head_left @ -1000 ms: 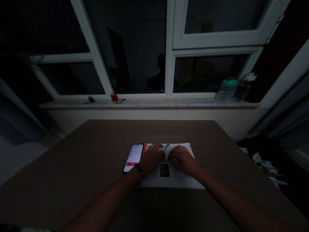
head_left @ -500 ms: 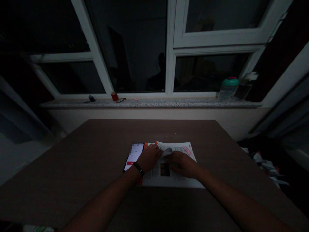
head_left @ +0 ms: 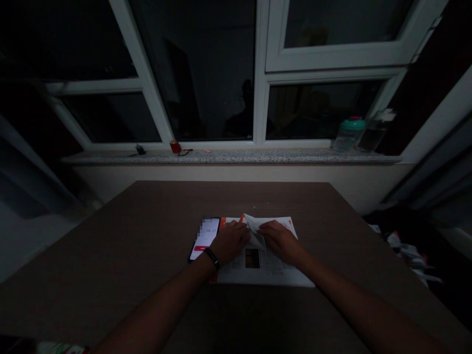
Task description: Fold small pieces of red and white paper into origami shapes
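Note:
A printed sheet (head_left: 236, 276) with an orange left edge and a small dark picture lies on the brown table. Its far part is lifted and folded over into a pale flap (head_left: 254, 223) between my hands. My left hand (head_left: 231, 240), with a black band on the wrist, rests on the sheet, its curled fingers closed at the flap's left side. On the flap's right side, my right hand (head_left: 282, 240) pinches the paper. Whether the paper is one sheet or several pages I cannot tell. A lit phone (head_left: 203, 241) lies just left of my left hand.
The table (head_left: 129, 255) reaches toward a speckled windowsill (head_left: 228, 157). On the sill stand a bottle with a teal lid (head_left: 350, 133), another clear bottle (head_left: 375, 132), a small red jar (head_left: 175, 146) and a small dark bottle (head_left: 139, 149).
The paper flap has risen and opened into a taller, pointed fold. My right hand has shifted slightly up and right with the paper; my left hand has barely moved.

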Tool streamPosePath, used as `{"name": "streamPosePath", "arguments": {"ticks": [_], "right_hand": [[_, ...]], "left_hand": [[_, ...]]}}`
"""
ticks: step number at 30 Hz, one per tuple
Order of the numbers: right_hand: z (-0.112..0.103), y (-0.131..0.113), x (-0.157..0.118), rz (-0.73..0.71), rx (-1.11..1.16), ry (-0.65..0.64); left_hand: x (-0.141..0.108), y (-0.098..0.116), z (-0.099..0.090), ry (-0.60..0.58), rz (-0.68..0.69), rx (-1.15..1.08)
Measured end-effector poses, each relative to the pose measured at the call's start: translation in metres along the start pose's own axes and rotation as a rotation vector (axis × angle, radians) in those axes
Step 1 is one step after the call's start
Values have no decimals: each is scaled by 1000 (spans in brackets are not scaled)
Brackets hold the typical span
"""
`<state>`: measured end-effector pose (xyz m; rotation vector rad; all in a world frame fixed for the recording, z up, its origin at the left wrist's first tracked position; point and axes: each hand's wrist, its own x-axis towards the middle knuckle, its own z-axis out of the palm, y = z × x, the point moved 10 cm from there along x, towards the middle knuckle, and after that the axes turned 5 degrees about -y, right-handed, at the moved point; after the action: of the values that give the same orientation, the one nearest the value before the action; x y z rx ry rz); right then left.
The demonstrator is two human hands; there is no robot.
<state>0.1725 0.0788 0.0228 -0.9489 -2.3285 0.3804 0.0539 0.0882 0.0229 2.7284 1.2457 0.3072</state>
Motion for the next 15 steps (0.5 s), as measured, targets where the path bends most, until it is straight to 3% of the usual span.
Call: {"name": "streamPosePath", "arguments": {"ticks": [6,15], "right_hand": [[8,-7,1,-1,-25,-91],[15,-11,-1,3,-82,-159]], "left_hand": [[-1,-3,3,-33,-36,-19],[-3,8,5,-55,37,78]]}}
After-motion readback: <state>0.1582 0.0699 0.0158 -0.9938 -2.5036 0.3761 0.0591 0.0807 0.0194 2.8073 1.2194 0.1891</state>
